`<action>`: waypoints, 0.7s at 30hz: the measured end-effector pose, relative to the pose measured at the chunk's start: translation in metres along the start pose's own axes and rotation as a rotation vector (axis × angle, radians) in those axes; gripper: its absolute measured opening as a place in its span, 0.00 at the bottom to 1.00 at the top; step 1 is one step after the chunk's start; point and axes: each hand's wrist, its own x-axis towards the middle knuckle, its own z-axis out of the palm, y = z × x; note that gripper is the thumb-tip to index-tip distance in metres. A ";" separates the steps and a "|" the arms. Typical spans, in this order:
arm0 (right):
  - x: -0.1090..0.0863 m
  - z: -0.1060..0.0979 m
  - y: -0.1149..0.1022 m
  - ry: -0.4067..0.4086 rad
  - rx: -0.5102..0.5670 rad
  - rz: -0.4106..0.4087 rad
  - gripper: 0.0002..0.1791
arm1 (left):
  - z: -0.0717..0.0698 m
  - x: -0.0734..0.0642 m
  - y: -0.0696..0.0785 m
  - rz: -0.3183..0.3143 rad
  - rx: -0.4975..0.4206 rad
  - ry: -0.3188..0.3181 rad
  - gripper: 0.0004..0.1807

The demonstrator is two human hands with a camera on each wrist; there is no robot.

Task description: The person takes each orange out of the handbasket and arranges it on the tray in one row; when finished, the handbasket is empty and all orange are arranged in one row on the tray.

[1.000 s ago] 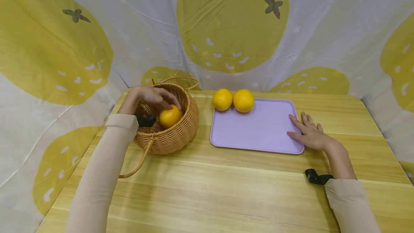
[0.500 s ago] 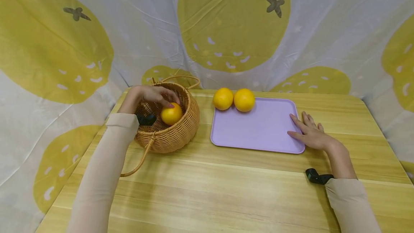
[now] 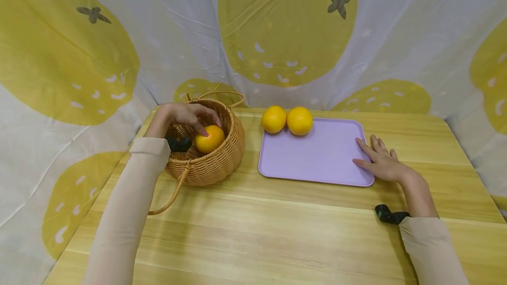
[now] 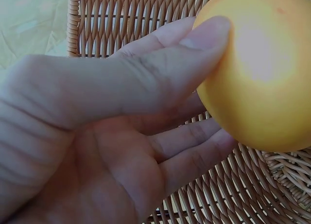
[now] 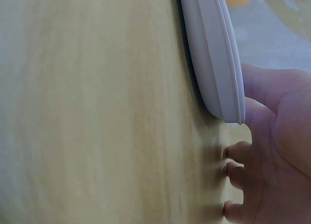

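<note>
My left hand [image 3: 188,115] reaches down into the wicker basket [image 3: 222,168]. It holds an orange [image 3: 210,140] there, below the rim. The left wrist view shows the thumb pressed on the near side of this fruit, with other fingers reaching behind and under it. On the right, my right hand [image 3: 384,162] rests at the right edge of a lilac tray [image 3: 313,157]. Its fingers are spread: thumb and forefinger lie over the rim, and the other fingertips come down on the table, as the right wrist view shows. Two more oranges, one left [image 3: 274,119] and one right [image 3: 299,121], sit side by side at the tray's back left corner.
One basket handle [image 3: 172,201] hangs out over the table towards me; the other handle [image 3: 223,93] leans back near the curtain. A lemon-patterned curtain [image 3: 190,34] borders the wooden table [image 3: 269,232] behind and at both sides.
The orange in the basket has turned and shifted slightly under my left hand, and the thumb has moved lower on its side. My right hand and the tray have stayed in place.
</note>
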 end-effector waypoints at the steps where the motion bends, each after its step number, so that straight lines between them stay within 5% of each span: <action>1: 0.000 0.000 0.000 -0.003 -0.005 0.003 0.49 | 0.000 0.000 0.000 0.002 0.005 0.003 0.24; 9: 0.000 0.002 0.001 0.015 -0.010 0.003 0.48 | 0.000 -0.001 -0.004 0.003 -0.049 0.050 0.21; 21: 0.002 0.000 0.002 0.020 0.005 -0.008 0.49 | 0.000 -0.002 -0.006 -0.032 0.019 0.064 0.27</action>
